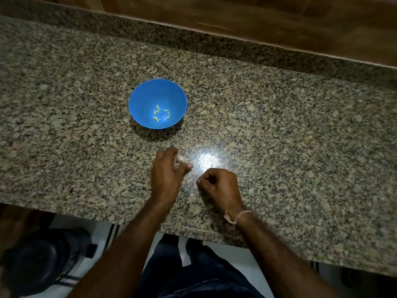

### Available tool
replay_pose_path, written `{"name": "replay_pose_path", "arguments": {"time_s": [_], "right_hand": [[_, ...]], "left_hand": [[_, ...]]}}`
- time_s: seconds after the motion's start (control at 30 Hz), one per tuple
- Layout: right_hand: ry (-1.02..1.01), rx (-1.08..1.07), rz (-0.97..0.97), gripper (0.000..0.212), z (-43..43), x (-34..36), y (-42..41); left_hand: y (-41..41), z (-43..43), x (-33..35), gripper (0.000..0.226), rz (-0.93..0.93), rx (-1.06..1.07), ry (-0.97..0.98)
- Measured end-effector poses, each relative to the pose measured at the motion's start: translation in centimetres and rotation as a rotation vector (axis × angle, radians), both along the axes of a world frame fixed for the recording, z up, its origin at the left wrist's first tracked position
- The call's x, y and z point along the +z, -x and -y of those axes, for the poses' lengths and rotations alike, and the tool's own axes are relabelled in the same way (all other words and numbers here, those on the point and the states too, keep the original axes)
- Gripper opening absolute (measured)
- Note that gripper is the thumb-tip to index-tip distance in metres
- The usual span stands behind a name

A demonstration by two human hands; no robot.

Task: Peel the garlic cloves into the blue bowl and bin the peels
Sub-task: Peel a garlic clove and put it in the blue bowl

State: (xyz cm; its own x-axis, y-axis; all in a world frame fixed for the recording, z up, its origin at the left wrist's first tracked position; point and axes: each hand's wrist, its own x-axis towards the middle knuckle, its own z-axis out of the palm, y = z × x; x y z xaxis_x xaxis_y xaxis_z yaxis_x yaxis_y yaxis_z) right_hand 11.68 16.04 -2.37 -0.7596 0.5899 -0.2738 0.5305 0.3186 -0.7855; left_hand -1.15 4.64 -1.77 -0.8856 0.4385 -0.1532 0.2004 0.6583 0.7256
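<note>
A blue bowl (137, 100) stands on the granite counter and holds several peeled garlic cloves (161, 114) at its bottom. In front of the bowl, my left hand (166, 171) grips a pale piece of garlic (181, 159) between curled fingers and thumb, right at the counter surface. My right hand (219, 186) rests beside it with its fingers curled into a fist; whether anything lies inside is hidden. A thin pink thread circles my right wrist.
The speckled granite counter (279, 130) runs left to right, with a raised granite strip and wooden panel (279, 24) behind. A bright light reflection sits by my hands. Below the front edge, a dark round bin (40, 261) stands on the floor at lower left.
</note>
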Motion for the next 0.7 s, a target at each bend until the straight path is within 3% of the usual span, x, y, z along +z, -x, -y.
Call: {"name": "replay_pose_path", "arguments": {"time_s": [0.07,0.23,0.7], "right_hand": [[-0.061,0.039,0.011,0.013,0.2,0.0,-0.4],[-0.220,0.086,-0.005,0.016,1.0,-0.1,-0.5],[-0.443,0.179,-0.036,0.017,2.4,-0.2,-1.0]], "left_hand": [[-1.0,1.1,-0.5,0.057,-0.012,0.044,-0.030],[-3.6,3.5,-1.2,0.040,0.010,0.033,-0.039],[-3.9,3.7,-1.5,0.033,-0.038,-0.038,0.016]]}}
